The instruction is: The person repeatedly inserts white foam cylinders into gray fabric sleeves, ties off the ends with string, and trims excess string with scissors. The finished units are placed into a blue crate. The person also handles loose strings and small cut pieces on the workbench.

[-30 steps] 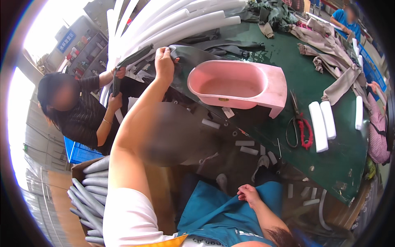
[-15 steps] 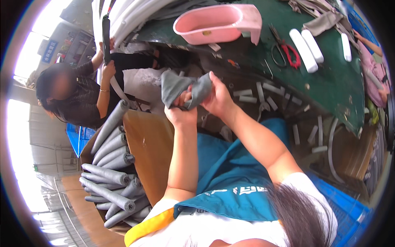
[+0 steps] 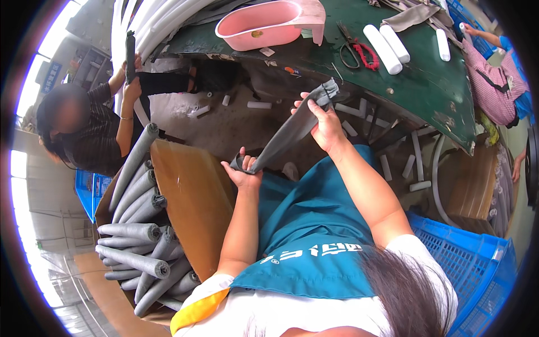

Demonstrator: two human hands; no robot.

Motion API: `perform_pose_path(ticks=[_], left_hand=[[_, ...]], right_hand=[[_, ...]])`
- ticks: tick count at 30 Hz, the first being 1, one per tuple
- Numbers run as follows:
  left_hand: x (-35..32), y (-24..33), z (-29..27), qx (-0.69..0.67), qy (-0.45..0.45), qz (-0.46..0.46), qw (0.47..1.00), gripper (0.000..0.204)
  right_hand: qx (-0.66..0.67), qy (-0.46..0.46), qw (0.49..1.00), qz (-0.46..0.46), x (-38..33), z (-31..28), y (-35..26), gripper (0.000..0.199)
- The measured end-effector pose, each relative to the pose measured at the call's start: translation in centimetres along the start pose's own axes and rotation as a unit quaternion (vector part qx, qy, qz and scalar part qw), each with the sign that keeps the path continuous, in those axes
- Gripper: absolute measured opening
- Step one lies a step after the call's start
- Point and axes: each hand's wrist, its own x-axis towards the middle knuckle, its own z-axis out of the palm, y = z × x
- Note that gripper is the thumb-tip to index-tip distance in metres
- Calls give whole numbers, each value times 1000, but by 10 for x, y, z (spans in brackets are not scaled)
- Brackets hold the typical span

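Head view, contents by size. Green worktable (image 3: 426, 84): fills the upper right, its edge bending with the lens. Brown cardboard box (image 3: 191, 196): stands at lower left, just beside the person's left forearm, holding a stack of grey foam tubes (image 3: 135, 236) lying lengthwise. Blue plastic crate (image 3: 471, 269): lower right, beside the person's right arm. Co-worker in dark striped top (image 3: 95, 140): upper left, arms raised to a bundle of long white tubes (image 3: 151, 22). Second person's checked sleeve (image 3: 494, 84): far right edge of the table. Pink plastic tub (image 3: 264, 25): on the table, top centre. Grey fabric sleeve (image 3: 286, 135): stretched taut on a slant between both hands, below the table edge and above the teal apron (image 3: 309, 224). White foam rolls (image 3: 387, 45): three on the table, right of the tub. Scissors with red-wrapped handles (image 3: 356, 50): on the table, between tub and rolls. Right hand (image 3: 325, 126): fingers closed, pinching the sleeve's upper end. Left hand (image 3: 242, 171): fingers curled tight around the sleeve's lower end. Short white tube offcuts (image 3: 258, 105): scattered on the floor beneath the table.
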Motion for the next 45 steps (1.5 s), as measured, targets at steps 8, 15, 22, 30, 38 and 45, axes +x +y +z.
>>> perform_pose_path(ticks=[8,15,22,30,38,45], left_hand=[[-21,-31,14,526,3,73,847,57],[-32,-53,42,455,-137,70,877,29],[-46,-51,54,505,-311,39,804,48],[-61,-55,46,628,-469,-52,619,18],[-71,-60,58,614,-362,-250,655,37],[-26,-29,35,762,-410,-148,478,19]], right_hand=[[-355,-70,926,-104,-12,5,23,22],[-551,-126,807,-174,-42,19,33,18],[-209,-143,959,127,-49,14,-3,19],[-144,-43,986,73,-17,40,-79,23],[-16,-74,984,-161,34,36,-226,35],[27,-21,935,-354,30,-43,-413,34]])
